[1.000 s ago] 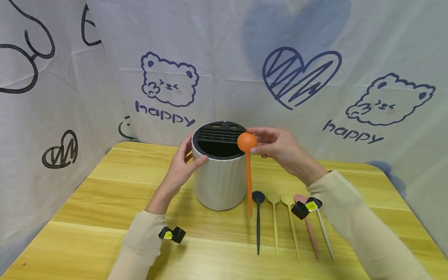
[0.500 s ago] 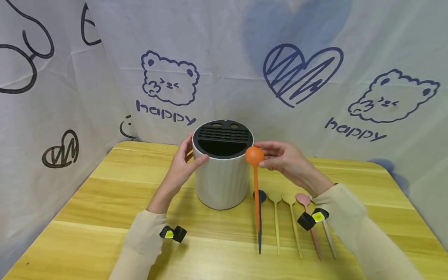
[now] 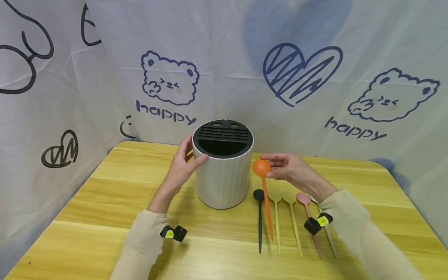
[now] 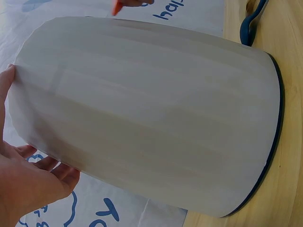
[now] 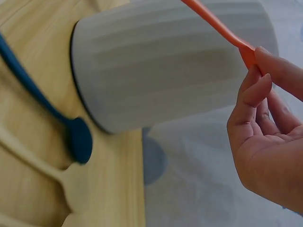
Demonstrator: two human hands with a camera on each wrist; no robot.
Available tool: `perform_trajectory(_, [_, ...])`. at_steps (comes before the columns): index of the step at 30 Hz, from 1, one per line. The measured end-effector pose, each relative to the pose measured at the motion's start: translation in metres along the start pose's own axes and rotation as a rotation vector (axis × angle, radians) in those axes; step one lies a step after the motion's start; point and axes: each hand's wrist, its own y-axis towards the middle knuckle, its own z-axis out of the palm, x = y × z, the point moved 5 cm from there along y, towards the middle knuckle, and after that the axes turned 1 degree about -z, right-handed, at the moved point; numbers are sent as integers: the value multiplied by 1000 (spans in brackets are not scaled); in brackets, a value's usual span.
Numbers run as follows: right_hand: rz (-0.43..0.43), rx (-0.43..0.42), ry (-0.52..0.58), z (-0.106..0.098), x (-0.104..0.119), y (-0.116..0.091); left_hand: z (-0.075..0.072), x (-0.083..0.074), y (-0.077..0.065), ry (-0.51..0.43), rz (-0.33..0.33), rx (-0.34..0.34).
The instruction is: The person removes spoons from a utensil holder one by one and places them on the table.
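Observation:
My right hand [image 3: 292, 171] pinches an orange spoon [image 3: 266, 202] by its round bowl between thumb and fingers. The spoon's handle hangs down to the right of a white ribbed utensil holder [image 3: 224, 182], in front of the spoons on the table. In the right wrist view, the spoon [image 5: 215, 21] slants across the holder [image 5: 165, 61]. My left hand [image 3: 183, 157] holds the holder's upper left side, thumb toward the front and fingers curved round behind. The holder stands upright; its black lid [image 3: 223, 134] has slots, two round holes and a wide dark opening.
Right of the holder lie a dark blue spoon [image 3: 259, 221], two pale yellow spoons [image 3: 275, 217], a pink spoon [image 3: 303, 200] and a whitish spoon [image 3: 329, 237], partly hidden by my right wrist. A printed cloth [image 3: 231, 89] hangs behind the wooden table [image 3: 105, 217].
My right hand has moved down and to the right, away from the holder's rim, carrying the orange spoon. Its handle now tilts slightly. The left hand and holder have hardly moved.

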Motion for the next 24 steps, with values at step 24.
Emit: perform_trajectory(24, [86,13,29,-83,-52,-37,0,0,1,-8,-1,4])
